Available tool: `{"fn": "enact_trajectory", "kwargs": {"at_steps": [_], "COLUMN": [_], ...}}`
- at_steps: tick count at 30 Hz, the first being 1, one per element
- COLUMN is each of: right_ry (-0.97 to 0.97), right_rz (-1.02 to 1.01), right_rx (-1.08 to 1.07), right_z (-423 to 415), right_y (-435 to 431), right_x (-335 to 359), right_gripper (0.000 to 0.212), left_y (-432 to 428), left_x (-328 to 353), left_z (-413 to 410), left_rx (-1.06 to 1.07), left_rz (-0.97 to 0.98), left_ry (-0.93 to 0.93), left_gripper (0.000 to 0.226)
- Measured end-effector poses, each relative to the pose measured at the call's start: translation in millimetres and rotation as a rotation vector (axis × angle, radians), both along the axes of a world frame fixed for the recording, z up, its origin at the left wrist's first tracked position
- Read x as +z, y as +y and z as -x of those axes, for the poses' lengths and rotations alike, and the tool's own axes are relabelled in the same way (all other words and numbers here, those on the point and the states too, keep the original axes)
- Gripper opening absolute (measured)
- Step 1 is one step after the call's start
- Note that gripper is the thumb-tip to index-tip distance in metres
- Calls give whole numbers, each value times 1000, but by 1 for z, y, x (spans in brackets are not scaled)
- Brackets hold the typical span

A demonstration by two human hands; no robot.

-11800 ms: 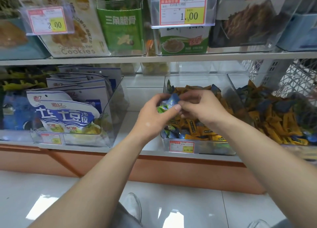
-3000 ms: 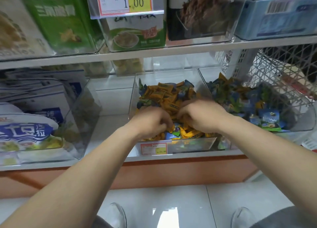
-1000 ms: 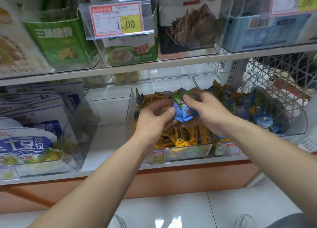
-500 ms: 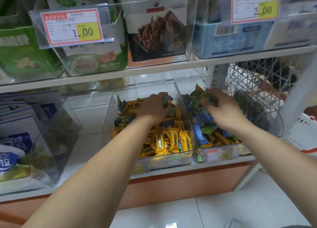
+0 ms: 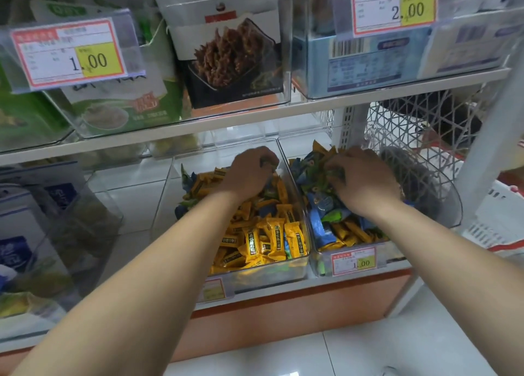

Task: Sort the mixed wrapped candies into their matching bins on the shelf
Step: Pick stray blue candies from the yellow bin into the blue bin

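Evidently sorting is only partway done: the left grip clasps a dark-wrapped candy above the left bin of yellow candies, while the right grip, its hold untellable, curls into the right bin, where yellow strays lie among blue-green ones.

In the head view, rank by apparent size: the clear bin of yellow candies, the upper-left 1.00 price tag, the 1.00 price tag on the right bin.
1. Clear plastic bin of yellow candies
2. Upper-left red-and-yellow 1.00 price tag
3. Right bin's small 1.00 price tag; nearness may exaggerate this.
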State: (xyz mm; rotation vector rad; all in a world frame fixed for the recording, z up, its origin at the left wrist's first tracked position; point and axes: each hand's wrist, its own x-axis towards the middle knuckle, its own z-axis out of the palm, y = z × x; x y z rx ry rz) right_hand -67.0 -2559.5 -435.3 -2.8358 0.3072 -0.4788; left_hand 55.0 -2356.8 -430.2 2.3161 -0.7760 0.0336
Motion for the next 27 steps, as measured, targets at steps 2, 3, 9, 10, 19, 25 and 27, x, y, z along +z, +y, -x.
{"fn": "enact_trajectory", "kwargs": {"at_steps": [2,3,9,10,19,25,27], "right_ry": [0,12,38,35,-51,-51,-15], "right_rz": [-26,-47,-84,-88,-83,-472,-620], "right_rx": [4,6,22,27,48,301,398], "right_z": [0,0,-1,-2,1,2,3], "right_y": [3,4,8,9,23,54,67], "right_x": [0,0,2,2,10,24,26], "right_gripper": [28,28,30,30,22,62,66], "left_y": [-4,-3,4,6,22,36,32], "left_x": [-5,-8,-11,-12,-5,23,25], "left_z": [-3,-6,-7,-5,11,41,55], "left_rx": [46,63,4,-7,47,97,53], "left_rz": [-171,-214,-157,-125,99,555,673], "left_ry": [22,43,206,223,217,321,416], "left_gripper": [19,21,40,39,42,32,30]}}
